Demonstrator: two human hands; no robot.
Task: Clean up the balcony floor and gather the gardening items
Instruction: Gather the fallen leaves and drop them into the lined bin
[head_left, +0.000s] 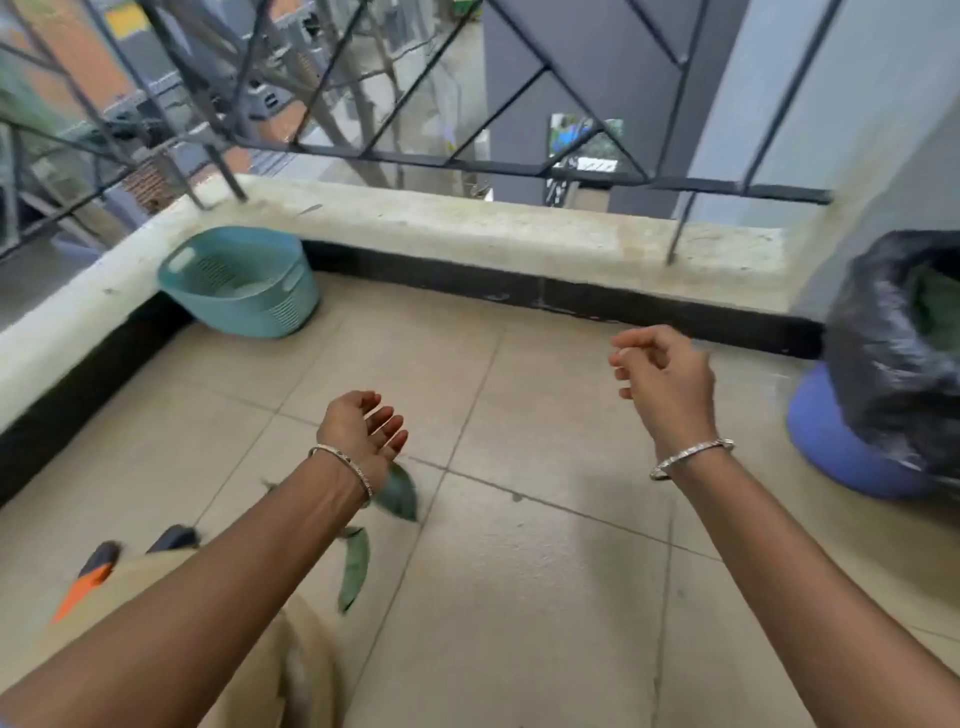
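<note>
Two green leaves (401, 496) lie on the tiled floor (530, 582), just below the left hand (363, 427), which is palm-up, fingers loosely curled, empty. The right hand (665, 376) is raised, loosely curled, holding nothing. A teal basket (244, 285) sits in the corner; a black bag (883, 353) stands at right.
</note>
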